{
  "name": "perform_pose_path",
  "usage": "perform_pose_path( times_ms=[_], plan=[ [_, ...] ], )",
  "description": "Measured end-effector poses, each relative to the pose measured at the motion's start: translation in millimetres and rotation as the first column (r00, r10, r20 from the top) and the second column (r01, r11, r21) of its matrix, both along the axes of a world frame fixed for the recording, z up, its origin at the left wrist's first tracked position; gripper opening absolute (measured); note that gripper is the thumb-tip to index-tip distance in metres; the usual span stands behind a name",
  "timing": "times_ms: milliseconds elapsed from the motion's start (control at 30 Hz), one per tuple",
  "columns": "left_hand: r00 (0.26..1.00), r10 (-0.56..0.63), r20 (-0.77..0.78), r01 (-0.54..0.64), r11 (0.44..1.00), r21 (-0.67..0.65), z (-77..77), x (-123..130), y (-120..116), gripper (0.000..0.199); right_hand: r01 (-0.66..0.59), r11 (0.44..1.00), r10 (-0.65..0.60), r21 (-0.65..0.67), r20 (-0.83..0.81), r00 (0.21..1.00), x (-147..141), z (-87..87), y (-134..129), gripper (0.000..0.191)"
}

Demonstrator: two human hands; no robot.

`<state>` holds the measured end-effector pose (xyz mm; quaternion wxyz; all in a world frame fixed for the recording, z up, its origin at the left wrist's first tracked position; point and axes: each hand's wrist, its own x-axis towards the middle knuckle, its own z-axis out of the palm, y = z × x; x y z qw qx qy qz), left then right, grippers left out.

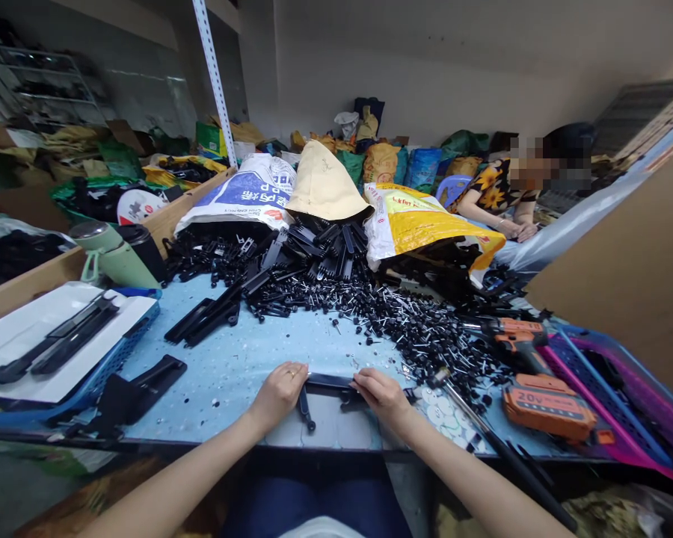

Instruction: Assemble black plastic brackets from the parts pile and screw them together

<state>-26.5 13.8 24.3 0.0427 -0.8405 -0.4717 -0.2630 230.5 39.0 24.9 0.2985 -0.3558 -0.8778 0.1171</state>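
Between my two hands lies a long, flat black plastic part (330,381), held level just above the front of the blue table (213,373). My left hand (282,390) pinches its left end, where a short black arm with a round tip (306,411) hangs down. Closed on the right end is my right hand (382,396); another dark piece shows below it, partly hidden by the fingers. Past my hands spreads a heap of black-headed screws (392,306). A hammer (471,411) rests to the right of my right hand.
An orange cordless drill (546,396) lies at right beside pink and blue baskets (622,396). Open sacks (434,224) spill black parts at the back. At left stand a green flask (112,254) and a white tray (11,329). A co-worker (499,194) sits back right.
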Motion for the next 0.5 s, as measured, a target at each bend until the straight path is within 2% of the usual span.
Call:
perform_pose_path(
  times_ms=[67, 167, 233, 300, 400, 500],
  plan=[
    [1.0, 0.014, -0.015, -0.014, 0.999, -0.029, 7.1, 6, -3, 0.026, -0.046, 0.999, 0.046, 0.008, -0.017, 0.999, 8, -3.0, 0, 0.025],
    [0.995, -0.081, -0.053, 0.073, 0.988, -0.135, 15.4, 27, -6, 0.033, -0.147, 0.989, 0.148, -0.028, 0.065, 0.987, 16, -6.4, -2, 0.044],
    [0.991, -0.118, -0.068, 0.099, 0.967, -0.234, 16.2, 47, -5, 0.052, -0.13, 0.991, 0.133, -0.034, 0.078, 0.988, 18, -12.8, -5, 0.048],
    [0.993, -0.087, -0.074, 0.059, 0.946, -0.32, 13.4, 66, -2, 0.062, -0.058, 0.998, 0.058, -0.018, 0.042, 0.997, 20, -21.4, -7, 0.048],
    [0.998, -0.025, -0.056, 0.003, 0.927, -0.375, 7.9, 79, 2, 0.048, -0.033, 0.999, 0.033, -0.012, 0.042, 0.999, 24, -29.0, -4, 0.047],
    [0.999, -0.032, -0.015, 0.024, 0.921, -0.388, 6.3, 78, 4, 0.04, -0.153, 0.988, 0.155, -0.022, 0.158, 0.975, 30, -23.8, 7, 0.046]
  ],
)
